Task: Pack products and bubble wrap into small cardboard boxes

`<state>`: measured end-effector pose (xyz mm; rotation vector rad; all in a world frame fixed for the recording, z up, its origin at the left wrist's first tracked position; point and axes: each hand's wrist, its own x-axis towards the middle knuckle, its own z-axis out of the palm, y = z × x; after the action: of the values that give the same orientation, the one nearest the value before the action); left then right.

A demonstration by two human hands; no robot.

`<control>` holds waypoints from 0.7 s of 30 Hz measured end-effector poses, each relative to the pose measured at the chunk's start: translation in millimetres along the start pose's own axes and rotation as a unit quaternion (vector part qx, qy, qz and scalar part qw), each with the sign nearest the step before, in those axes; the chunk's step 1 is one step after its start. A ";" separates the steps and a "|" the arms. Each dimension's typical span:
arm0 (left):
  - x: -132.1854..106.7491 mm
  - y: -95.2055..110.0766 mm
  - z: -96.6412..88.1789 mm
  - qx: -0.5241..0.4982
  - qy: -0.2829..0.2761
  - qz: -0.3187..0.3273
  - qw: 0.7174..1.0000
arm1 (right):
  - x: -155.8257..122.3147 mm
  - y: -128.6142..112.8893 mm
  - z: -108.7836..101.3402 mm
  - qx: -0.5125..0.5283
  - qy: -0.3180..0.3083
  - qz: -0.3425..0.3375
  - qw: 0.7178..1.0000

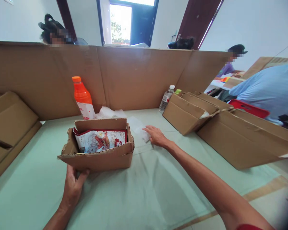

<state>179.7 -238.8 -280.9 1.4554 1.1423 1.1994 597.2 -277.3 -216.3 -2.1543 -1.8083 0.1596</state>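
Note:
A small open cardboard box (103,158) stands on the pale green table cloth (139,191). Inside it lies a red and white printed packet (99,140). My left hand (73,187) grips the box's near bottom edge, thumb against the front wall. My right hand (156,136) reaches out to the right of the box, fingers stretched flat on a thin clear plastic sheet (139,127) lying on the cloth.
An orange bottle (83,100) and crumpled white plastic (110,112) sit behind the box. A clear water bottle (166,98) stands by stacked cardboard boxes (230,127) on the right. Flat cardboard (7,124) lies left. A cardboard wall (134,76) rings the table; other people sit beyond.

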 end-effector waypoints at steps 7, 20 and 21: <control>0.7 3.2 0.3 -0.002 -0.015 -0.006 1.000 | -54.2 -8.8 -16.5 -0.017 -0.023 -0.086 0.996; 2.7 8.6 -4.1 0.165 0.066 0.045 0.983 | -87.9 -105.3 50.2 0.281 -0.023 -0.080 0.956; 4.0 7.1 -4.5 0.151 0.057 0.031 0.986 | -83.5 -108.4 53.3 0.289 -0.014 -0.076 0.954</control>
<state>176.5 -235.7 -272.8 1.6750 1.4148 1.2036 464.1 -333.7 -242.4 -1.6038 -1.6658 0.6032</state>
